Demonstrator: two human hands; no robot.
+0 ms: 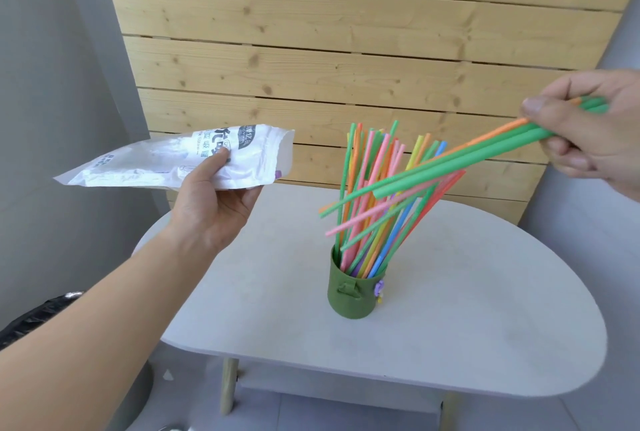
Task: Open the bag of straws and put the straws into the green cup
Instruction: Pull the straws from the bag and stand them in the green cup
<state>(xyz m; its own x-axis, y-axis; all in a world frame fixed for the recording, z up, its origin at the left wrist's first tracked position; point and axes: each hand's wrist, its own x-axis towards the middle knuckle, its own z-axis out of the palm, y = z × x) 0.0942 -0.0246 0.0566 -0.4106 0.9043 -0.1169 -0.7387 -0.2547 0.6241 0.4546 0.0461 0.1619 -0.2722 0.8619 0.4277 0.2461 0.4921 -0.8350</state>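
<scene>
bag [166,160]: glossy plastic | wall panel [346,49]: knotty wood | table [467,292]: matt

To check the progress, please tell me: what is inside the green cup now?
Many coloured straws stand inside the green cup, leaning and fanned out above its rim. Their lower ends and the cup's bottom are hidden by its wall.

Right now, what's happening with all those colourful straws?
A person is filling a green cup with straws. Their left hand holds an opened white bag up in the air. Their right hand pinches a few straws, green, orange and pink, slanted over the cup. The cup stands on a white table and already has many straws standing in it.
</scene>
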